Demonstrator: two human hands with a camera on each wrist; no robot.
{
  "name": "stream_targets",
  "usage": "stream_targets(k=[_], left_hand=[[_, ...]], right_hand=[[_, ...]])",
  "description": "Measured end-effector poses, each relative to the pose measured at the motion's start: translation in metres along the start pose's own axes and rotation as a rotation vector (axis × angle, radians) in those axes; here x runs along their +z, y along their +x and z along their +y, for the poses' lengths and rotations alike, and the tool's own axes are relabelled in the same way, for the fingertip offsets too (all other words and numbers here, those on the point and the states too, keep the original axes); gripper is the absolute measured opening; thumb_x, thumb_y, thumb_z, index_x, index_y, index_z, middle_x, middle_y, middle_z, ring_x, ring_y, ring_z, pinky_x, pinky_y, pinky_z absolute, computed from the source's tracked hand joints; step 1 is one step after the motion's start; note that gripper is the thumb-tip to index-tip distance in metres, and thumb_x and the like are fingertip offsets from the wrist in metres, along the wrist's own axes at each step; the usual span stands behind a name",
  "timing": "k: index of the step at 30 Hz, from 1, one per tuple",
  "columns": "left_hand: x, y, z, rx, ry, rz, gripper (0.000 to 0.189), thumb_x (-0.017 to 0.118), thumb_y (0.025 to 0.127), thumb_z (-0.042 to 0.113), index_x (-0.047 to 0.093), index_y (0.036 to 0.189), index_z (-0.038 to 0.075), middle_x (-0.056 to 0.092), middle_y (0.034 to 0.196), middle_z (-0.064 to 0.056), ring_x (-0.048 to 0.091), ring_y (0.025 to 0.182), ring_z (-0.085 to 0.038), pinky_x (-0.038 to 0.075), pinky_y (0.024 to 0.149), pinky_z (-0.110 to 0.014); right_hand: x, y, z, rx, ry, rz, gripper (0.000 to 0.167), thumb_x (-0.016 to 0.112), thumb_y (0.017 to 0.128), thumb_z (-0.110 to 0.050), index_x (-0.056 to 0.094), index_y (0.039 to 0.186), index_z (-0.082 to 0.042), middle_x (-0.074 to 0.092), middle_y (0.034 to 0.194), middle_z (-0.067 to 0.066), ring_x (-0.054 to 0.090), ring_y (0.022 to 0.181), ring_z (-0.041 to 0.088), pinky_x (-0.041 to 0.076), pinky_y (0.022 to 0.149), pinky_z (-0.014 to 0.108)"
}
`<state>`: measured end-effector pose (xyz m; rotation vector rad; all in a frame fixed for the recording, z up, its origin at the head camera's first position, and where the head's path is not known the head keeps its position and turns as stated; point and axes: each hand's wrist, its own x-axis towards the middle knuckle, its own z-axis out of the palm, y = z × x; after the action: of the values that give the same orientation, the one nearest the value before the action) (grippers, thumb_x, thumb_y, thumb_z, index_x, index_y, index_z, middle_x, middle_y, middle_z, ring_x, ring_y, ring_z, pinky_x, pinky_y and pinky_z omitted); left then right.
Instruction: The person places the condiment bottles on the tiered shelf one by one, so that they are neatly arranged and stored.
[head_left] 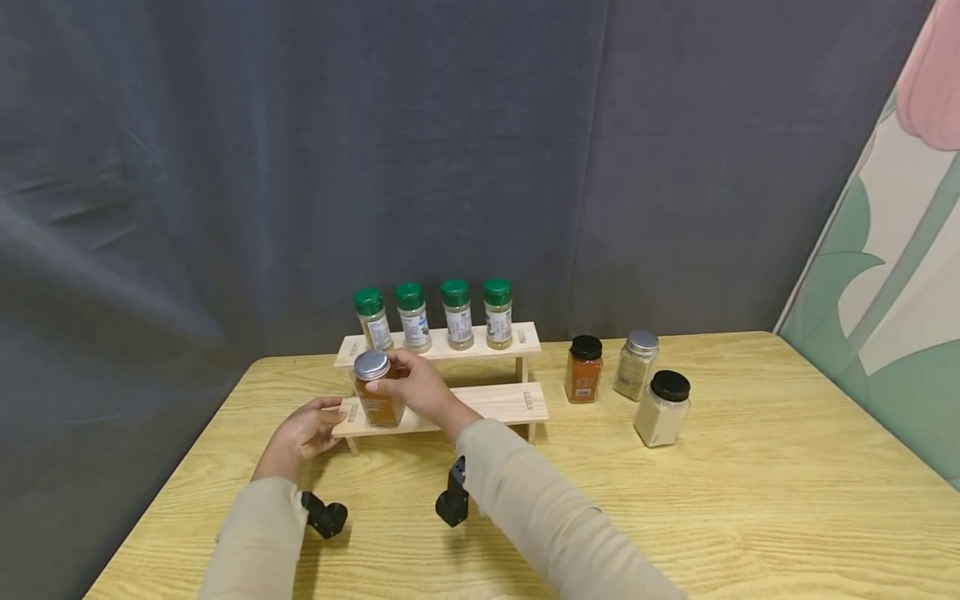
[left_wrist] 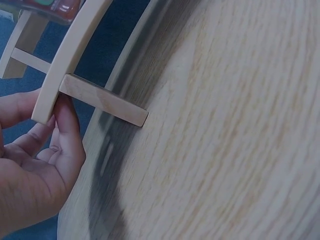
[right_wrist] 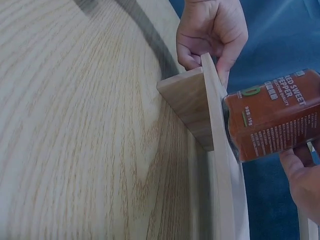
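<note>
My right hand (head_left: 423, 387) grips a square jar of red sweet pepper powder (head_left: 378, 407) with a silver lid, its fingers round the upper part. The jar is upright at the left end of the lower step of a two-step wooden rack (head_left: 487, 404). In the right wrist view the jar's label (right_wrist: 275, 115) shows, and its base is right at the step's surface. My left hand (head_left: 306, 427) pinches the left end of that same step between thumb and fingers. The left wrist view shows the left hand (left_wrist: 37, 170) beside the rack's leg (left_wrist: 105, 100).
Several green-capped spice bottles (head_left: 458, 317) stand in a row on the rack's upper step. Right of the rack, on the wooden table (head_left: 750, 467), are a black-lidded red jar (head_left: 583, 375), a silver-lidded jar (head_left: 634, 371) and a black-lidded pale jar (head_left: 662, 421). A dark curtain (head_left: 450, 167) hangs behind.
</note>
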<state>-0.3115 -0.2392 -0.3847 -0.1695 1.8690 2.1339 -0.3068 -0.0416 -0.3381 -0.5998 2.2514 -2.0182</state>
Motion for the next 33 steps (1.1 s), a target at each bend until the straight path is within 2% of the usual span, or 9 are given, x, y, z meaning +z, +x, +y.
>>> stream_targets(k=[3, 9, 25, 33], left_hand=[[0.000, 0.000, 0.000, 0.000, -0.001, 0.001, 0.053, 0.045, 0.086, -0.002, 0.015, 0.130, -0.008, 0.052, 0.082, -0.004, 0.057, 0.068, -0.010, 0.045, 0.059, -0.022], [-0.001, 0.000, 0.000, 0.006, -0.005, 0.001, 0.052, 0.044, 0.087, -0.003, 0.015, 0.130, -0.008, 0.052, 0.083, -0.004, 0.057, 0.068, -0.010, 0.045, 0.059, -0.022], [0.002, -0.001, 0.002, 0.015, 0.009, 0.002, 0.053, 0.044, 0.087, -0.003, 0.014, 0.130, -0.009, 0.051, 0.084, -0.005, 0.057, 0.069, -0.011, 0.045, 0.060, -0.023], [0.002, 0.000, 0.000, 0.011, -0.015, -0.005, 0.050, 0.040, 0.087, -0.004, 0.013, 0.129, -0.009, 0.052, 0.080, -0.004, 0.057, 0.066, -0.009, 0.044, 0.057, -0.020]], right_hand=[[0.001, 0.006, 0.007, 0.011, -0.021, -0.011, 0.037, 0.068, 0.074, -0.010, 0.056, 0.109, -0.005, 0.058, 0.096, 0.003, 0.052, 0.087, 0.014, 0.041, 0.074, 0.025], [0.005, 0.009, 0.006, 0.026, -0.011, -0.029, 0.041, 0.068, 0.074, -0.015, 0.054, 0.112, -0.008, 0.056, 0.098, 0.000, 0.051, 0.091, 0.016, 0.041, 0.076, 0.025], [0.006, 0.013, 0.006, 0.017, -0.015, -0.055, 0.041, 0.067, 0.076, -0.016, 0.052, 0.113, -0.007, 0.056, 0.099, 0.002, 0.051, 0.090, 0.013, 0.040, 0.078, 0.026], [0.004, 0.011, -0.002, 0.046, -0.021, -0.083, 0.041, 0.066, 0.076, -0.014, 0.052, 0.113, -0.006, 0.056, 0.098, 0.003, 0.052, 0.089, 0.013, 0.040, 0.078, 0.026]])
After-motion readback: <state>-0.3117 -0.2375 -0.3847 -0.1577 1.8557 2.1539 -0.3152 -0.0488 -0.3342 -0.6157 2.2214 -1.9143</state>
